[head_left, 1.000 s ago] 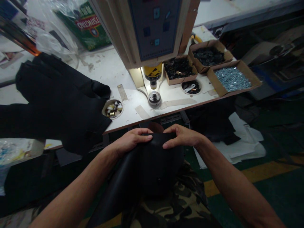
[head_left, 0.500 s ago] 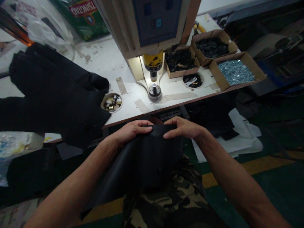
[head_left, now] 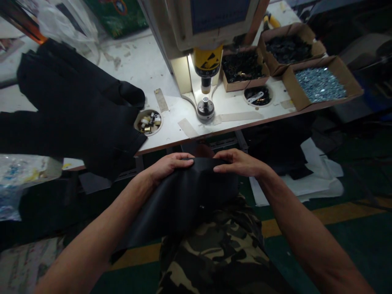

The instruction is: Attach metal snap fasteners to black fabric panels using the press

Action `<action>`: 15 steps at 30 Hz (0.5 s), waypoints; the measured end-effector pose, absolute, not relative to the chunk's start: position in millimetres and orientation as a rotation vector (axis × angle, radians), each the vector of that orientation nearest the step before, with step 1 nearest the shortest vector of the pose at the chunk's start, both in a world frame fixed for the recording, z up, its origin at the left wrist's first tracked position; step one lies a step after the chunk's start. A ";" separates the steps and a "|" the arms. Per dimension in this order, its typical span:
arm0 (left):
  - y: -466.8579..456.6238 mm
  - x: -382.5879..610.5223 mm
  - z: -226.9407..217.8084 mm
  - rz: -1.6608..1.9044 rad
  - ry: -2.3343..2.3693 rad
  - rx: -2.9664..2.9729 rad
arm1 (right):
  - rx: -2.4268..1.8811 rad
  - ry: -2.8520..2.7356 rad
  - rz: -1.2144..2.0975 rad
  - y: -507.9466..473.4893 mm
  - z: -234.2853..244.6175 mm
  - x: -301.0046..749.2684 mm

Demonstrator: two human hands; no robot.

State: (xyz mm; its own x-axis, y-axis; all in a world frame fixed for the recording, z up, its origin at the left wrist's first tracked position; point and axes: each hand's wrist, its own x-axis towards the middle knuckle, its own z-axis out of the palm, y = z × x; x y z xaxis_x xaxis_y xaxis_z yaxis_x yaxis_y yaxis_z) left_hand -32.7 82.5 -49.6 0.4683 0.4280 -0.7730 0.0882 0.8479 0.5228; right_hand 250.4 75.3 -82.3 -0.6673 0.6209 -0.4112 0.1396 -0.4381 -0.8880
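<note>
Both hands grip the top edge of a black sheet of fabric or leather-like material point(head_left: 186, 200), which drapes over my lap below the table edge. My left hand point(head_left: 171, 165) pinches it with the thumb on top and fingers behind. On the other side, my right hand point(head_left: 237, 162) pinches the same edge, thumb toward me. A small shiny spot shows low on the sheet. Straight ahead on the table stands a press machine point(head_left: 208, 61), its yellow head above a round metal die point(head_left: 206, 109). Nothing lies on the die.
More black pieces point(head_left: 76, 106) are heaped at the left, overhanging the table edge. A round cup of metal fittings point(head_left: 149, 122) sits beside them. At right are a box of silvery parts point(head_left: 321, 84) and boxes of black parts point(head_left: 243, 67). White sheeting point(head_left: 321, 179) lies below.
The view has tilted down and shifted slightly left, so the table and machine appear higher and further right. Both hands keep hold of the black sheet, whose lower part has lifted a little.
</note>
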 end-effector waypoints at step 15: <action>-87.3 -64.6 -55.7 0.173 1.467 1.015 | -1.072 -0.830 2.376 36.0 -136.4 227.4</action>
State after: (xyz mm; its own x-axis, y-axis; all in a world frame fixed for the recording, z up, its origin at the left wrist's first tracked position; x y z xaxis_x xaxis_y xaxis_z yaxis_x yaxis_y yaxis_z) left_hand -64.6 -87.3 -55.7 0.1715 0.6591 -0.7322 0.4711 0.5978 0.6485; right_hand 227.4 36.0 -136.4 -0.6240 0.5712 -0.5333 -0.1147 -0.7420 -0.6606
